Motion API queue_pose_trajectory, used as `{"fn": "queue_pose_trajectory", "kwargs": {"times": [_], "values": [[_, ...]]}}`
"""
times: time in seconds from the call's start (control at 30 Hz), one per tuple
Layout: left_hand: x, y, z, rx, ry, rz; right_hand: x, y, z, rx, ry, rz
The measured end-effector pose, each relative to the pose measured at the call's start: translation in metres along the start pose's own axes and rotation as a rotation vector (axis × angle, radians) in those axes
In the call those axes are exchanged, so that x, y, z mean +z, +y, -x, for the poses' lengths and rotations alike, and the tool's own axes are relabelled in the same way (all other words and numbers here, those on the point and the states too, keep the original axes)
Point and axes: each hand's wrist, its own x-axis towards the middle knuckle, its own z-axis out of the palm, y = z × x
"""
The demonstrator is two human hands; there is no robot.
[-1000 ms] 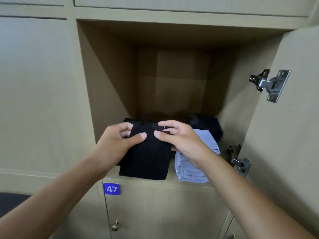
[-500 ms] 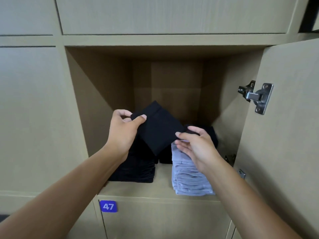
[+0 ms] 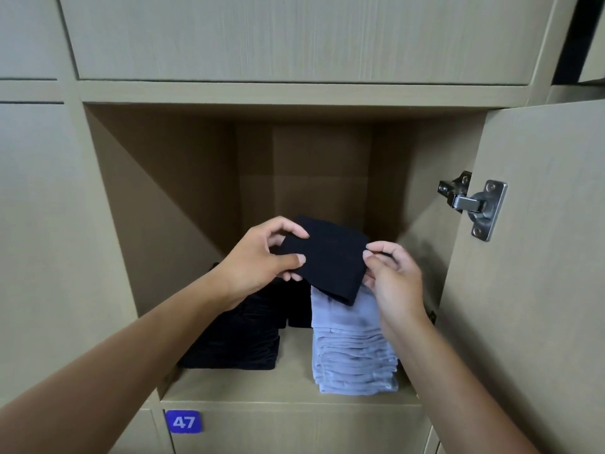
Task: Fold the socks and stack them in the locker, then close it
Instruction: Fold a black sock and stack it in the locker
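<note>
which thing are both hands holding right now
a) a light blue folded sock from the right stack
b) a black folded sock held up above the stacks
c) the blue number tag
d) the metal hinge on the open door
b: the left hand and the right hand each pinch an edge of the black folded sock, held above the light blue sock stack and the black sock stack.
</note>
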Motion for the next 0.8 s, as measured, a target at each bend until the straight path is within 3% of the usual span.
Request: {"fn": "queue_pose_trajectory", "kwargs": {"times": [0.33,0.5,0.8], "values": [[0.037,-0.013,-0.050,-0.084,0.192,0.214,-0.010,-0.001,-0.009,-0.049,-0.111,0.261],[0.049,-0.021,-0.079,-0.120,0.148,0.283,-0.013,0.004,-0.018,-0.042,-0.082,0.285],[0.059,-0.059,-0.118,-0.131,0.072,0.136,-0.018,0.013,-0.032,0.043,0.068,0.141]]}}
